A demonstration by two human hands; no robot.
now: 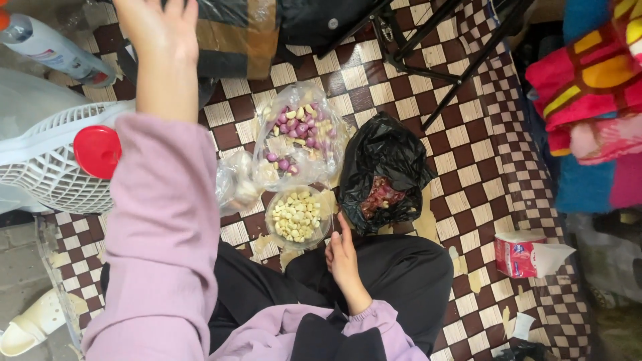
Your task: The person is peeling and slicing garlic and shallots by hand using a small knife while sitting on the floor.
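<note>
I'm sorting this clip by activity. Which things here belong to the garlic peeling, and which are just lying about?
In use:
bowl of peeled cloves
clear bag of unpeeled garlic
black bag of skins
right hand, beside the bowl
left hand, raised away from these

Lying about:
tissue pack
white fan
spray bottle
white sandal

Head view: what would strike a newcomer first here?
The left arm in a pink sleeve sweeps up the frame, its left hand raised open near the top edge. At centre on the checkered mat sit a clear bag of unpeeled garlic, a bowl of peeled cloves and a black bag. The right hand rests beside the bowl.
</note>
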